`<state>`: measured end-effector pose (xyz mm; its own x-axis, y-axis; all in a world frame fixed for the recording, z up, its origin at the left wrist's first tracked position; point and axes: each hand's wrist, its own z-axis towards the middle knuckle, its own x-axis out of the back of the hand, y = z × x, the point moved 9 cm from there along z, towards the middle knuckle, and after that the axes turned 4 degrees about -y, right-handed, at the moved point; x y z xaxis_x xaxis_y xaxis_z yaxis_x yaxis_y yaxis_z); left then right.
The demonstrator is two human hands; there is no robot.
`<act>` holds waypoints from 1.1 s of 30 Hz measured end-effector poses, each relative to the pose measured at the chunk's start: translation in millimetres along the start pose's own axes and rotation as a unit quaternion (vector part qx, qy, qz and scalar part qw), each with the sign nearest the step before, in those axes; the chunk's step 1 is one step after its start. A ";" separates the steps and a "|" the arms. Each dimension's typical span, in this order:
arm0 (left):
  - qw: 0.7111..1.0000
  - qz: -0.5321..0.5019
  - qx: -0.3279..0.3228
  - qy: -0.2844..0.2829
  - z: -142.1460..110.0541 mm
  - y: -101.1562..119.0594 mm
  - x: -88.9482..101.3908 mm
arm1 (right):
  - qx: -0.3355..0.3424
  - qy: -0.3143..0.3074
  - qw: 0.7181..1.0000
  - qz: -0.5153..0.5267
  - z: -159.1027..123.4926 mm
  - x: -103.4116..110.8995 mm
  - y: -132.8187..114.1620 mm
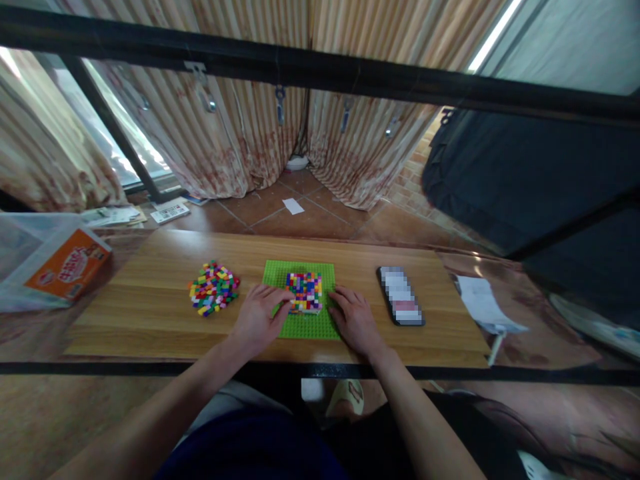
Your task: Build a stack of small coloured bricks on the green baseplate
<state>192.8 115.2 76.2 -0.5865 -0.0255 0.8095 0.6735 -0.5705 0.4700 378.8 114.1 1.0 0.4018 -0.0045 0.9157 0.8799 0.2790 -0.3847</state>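
Note:
A green studded baseplate (311, 328) lies on the wooden board in front of me. On it stands a block of many-coloured toy building bricks (305, 288). At the left side of that block is my left hand (260, 315), its thumb and index finger pinched together. Whatever is between those fingertips is too small to make out. My right hand (356, 320) rests palm down with its fingers spread over the baseplate's right edge, holding nothing. Left of the baseplate lies a loose pile of small coloured bricks (214, 289).
A phone (401, 297) lies on the wooden board (165, 267), to the right. Farther right are white papers (483, 301). A clear plastic bin (20, 267) with an orange label stands far left. A dark metal bar (320, 63) crosses above, before striped curtains.

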 end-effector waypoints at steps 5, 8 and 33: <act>1.000 0.002 -0.013 0.000 8.0 13.4 -13.6 | -0.002 -0.001 1.000 -0.003 0.6 -0.3 0.3; 1.000 0.006 -0.016 -0.001 11.4 17.2 -20.2 | -0.001 -0.004 1.000 -0.002 1.0 -0.6 0.2; 0.999 0.030 0.002 0.045 9.9 21.0 -27.2 | 0.001 -0.003 1.000 0.002 0.7 -1.4 1.6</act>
<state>227.3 112.0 67.5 -0.5823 -0.1335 0.8020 0.7111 -0.5618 0.4228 379.4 115.2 -0.8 0.4045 0.0025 0.9145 0.8773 0.2814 -0.3888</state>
